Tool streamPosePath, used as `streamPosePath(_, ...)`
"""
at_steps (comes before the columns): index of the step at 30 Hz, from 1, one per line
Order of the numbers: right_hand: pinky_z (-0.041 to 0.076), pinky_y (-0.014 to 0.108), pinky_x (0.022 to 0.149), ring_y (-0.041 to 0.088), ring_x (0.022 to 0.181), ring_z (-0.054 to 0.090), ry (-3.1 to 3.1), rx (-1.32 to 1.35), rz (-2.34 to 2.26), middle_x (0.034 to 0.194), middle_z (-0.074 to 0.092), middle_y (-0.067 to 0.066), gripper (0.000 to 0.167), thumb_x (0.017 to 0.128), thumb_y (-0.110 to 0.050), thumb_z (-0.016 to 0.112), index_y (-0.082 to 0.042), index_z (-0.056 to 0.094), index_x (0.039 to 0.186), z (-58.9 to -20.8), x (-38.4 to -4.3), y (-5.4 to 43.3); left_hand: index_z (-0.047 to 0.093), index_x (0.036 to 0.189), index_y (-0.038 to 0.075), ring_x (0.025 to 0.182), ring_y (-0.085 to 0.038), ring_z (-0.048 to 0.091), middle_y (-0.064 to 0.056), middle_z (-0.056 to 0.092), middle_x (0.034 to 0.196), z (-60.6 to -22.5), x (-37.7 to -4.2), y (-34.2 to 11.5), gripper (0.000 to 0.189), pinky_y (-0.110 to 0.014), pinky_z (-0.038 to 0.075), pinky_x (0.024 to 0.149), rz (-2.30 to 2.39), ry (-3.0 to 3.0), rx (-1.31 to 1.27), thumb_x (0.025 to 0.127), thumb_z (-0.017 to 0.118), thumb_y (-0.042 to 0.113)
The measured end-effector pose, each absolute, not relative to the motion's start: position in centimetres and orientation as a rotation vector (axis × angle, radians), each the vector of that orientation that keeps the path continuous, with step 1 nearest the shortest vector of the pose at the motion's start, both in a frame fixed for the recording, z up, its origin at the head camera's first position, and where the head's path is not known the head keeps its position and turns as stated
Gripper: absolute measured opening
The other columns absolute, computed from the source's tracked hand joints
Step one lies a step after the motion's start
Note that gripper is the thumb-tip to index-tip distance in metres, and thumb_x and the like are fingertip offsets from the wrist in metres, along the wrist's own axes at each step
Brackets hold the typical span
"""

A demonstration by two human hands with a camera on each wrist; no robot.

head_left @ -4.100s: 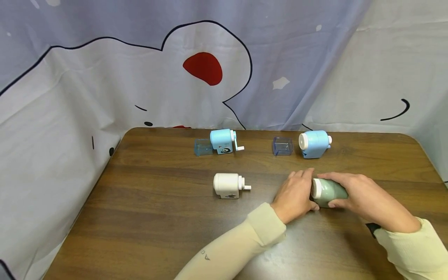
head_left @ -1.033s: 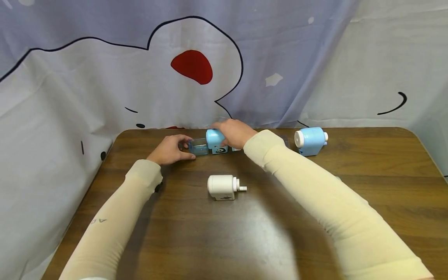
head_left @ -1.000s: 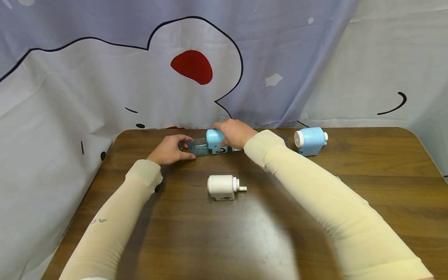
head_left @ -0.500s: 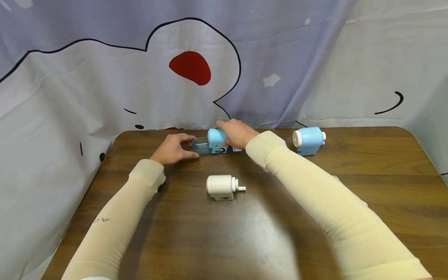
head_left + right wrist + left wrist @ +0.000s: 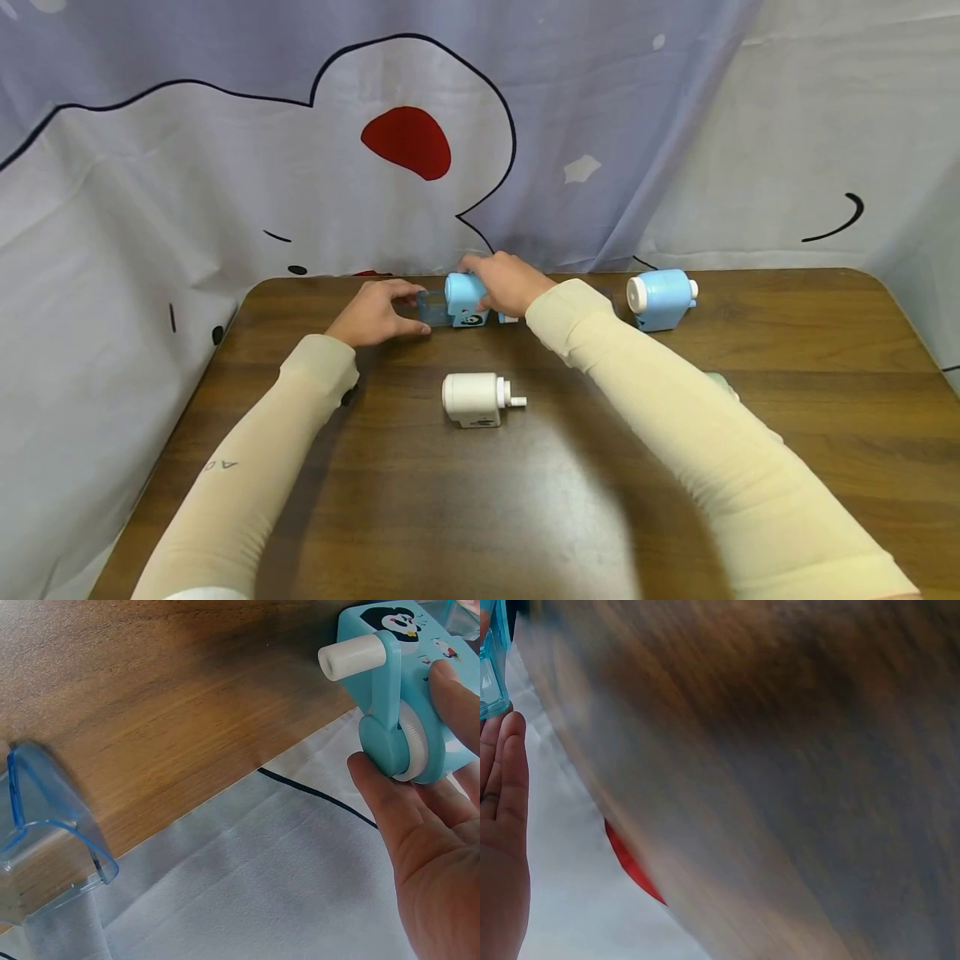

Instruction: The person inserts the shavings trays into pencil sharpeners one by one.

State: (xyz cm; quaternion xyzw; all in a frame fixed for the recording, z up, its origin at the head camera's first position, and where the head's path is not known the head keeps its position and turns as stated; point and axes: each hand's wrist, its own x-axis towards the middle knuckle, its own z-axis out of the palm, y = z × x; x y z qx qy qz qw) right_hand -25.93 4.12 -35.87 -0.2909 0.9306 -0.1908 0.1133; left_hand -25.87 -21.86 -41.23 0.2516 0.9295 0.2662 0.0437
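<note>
My right hand (image 5: 513, 285) grips a light-blue hand-crank pencil sharpener (image 5: 465, 293) at the table's back edge. In the right wrist view, its fingers and thumb wrap the sharpener's body (image 5: 442, 690) behind the crank, whose white knob (image 5: 351, 658) points away. At the sharpener's left end is its see-through blue shavings drawer (image 5: 433, 310). My left hand (image 5: 373, 315) pinches that drawer between thumb and fingers. The left wrist view catches the long fingers (image 5: 511, 772) at the drawer's edge (image 5: 491, 694); most of the drawer is out of that view.
A cream sharpener (image 5: 472, 400) stands mid-table. Back right is another blue sharpener (image 5: 663, 300); its side has a separate clear drawer (image 5: 56, 832), mostly hidden by my right sleeve in the head view. A green sharpener (image 5: 720, 381) peeks out behind my right forearm. A curtain (image 5: 600, 100) hangs behind.
Both hands have left the green sharpener on the right for the light-blue one at the back. Over the last second my left hand has moved slightly right, bringing the drawer closer against the sharpener.
</note>
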Motion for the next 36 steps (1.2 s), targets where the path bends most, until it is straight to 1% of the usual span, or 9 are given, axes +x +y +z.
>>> streamPosePath(13,0.051,0.039,0.092,0.028,0.105,0.065,2.738,-0.848,-0.540,0.121,0.066,0.014,0.057,0.087,-0.014,0.080,-0.012,0.054,0.137,-35.8,-25.9,4.0,0.066,0.129,0.002,0.101,-0.025,0.064,-0.011,0.069,0.111,-41.4,-26.3,-20.8,0.065,-0.043,0.052,0.090,0.783,2.826,0.799,0.076,0.089,0.032)
streamPosePath(23,0.051,0.040,0.092,0.029,0.106,0.065,2.750,-0.869,-0.502,0.121,0.066,0.015,0.057,0.088,-0.014,0.079,-0.011,0.052,0.138,-35.8,-25.7,3.5,0.067,0.127,0.002,0.099,-0.025,0.063,-0.011,0.070,0.108,-41.6,-26.4,-20.3,0.062,-0.042,0.052,0.088,0.749,2.838,0.803,0.077,0.089,0.031)
streamPosePath(36,0.052,0.039,0.091,0.028,0.103,0.065,2.750,-0.868,-0.509,0.118,0.066,0.013,0.058,0.086,-0.014,0.082,-0.011,0.054,0.136,-36.0,-26.1,3.5,0.067,0.127,0.002,0.097,-0.024,0.062,-0.010,0.069,0.105,-41.6,-26.5,-20.0,0.062,-0.041,0.052,0.086,0.736,2.845,0.796,0.077,0.088,0.031)
